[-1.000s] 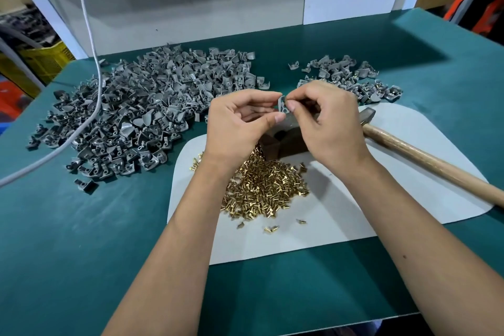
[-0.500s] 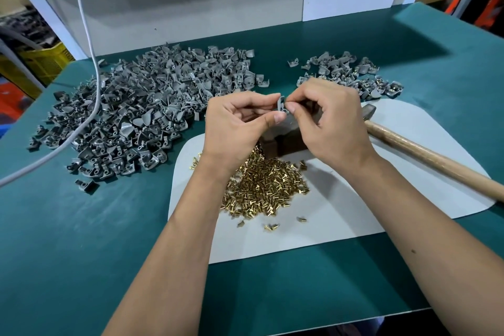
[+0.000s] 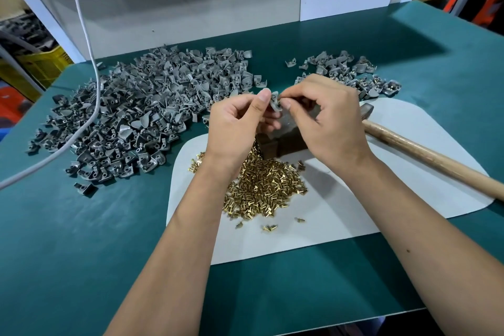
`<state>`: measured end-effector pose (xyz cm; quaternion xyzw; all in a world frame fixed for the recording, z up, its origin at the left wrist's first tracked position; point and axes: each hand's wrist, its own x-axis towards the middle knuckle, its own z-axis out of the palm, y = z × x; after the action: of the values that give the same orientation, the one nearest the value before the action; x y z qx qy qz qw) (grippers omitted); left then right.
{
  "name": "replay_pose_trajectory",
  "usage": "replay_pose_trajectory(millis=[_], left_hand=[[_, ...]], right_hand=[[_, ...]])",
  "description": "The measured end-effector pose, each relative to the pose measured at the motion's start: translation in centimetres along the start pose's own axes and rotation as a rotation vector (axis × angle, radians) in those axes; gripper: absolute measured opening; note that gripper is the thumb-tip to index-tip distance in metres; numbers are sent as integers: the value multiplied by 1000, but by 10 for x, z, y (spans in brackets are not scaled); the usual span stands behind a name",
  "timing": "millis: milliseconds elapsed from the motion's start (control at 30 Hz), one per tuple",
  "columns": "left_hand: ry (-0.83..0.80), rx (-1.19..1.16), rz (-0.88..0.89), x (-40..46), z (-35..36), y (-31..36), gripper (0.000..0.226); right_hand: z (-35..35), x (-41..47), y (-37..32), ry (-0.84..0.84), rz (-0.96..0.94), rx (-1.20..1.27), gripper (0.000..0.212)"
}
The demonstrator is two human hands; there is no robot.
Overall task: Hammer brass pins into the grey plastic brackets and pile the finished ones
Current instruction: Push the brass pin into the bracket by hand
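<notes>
My left hand (image 3: 234, 123) pinches a small grey plastic bracket (image 3: 275, 102) between thumb and fingers, above the dark metal block (image 3: 283, 142). My right hand (image 3: 324, 117) pinches a brass pin against that bracket; the pin itself is barely visible. A heap of loose brass pins (image 3: 261, 188) lies on the white mat (image 3: 354, 199) below my hands. A large pile of grey brackets (image 3: 141, 114) spreads across the left of the green table. A smaller pile of brackets with pins (image 3: 354, 73) sits at the back right. The hammer (image 3: 425, 155) lies on the mat to the right, untouched.
A white cable (image 3: 87, 43) hangs down and runs across the left bracket pile. A grey back panel (image 3: 191, 8) walls the rear of the green table (image 3: 81, 254). Yellow crates (image 3: 41, 65) stand beyond the left edge.
Both hands stay together over the block. My left thumb has lifted and the bracket is turned more upright between the fingertips.
</notes>
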<state>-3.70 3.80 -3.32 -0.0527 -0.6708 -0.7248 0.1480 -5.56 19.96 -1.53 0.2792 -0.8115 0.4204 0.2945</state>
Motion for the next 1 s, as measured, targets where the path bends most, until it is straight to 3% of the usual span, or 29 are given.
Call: replay_pose_trajectory(millis=[233,367,1000], left_hand=[[-20,-120,-4,0,-6,3,20],[-65,-106,61,0,-7,4,32],[-73,-79,53,-1,-7,6,37]], right_hand=[[0,0,0,-8,29,1,8],[-1,0,-1,-11,37,8,8],[-5,2,1,-122,-78,-74,6]])
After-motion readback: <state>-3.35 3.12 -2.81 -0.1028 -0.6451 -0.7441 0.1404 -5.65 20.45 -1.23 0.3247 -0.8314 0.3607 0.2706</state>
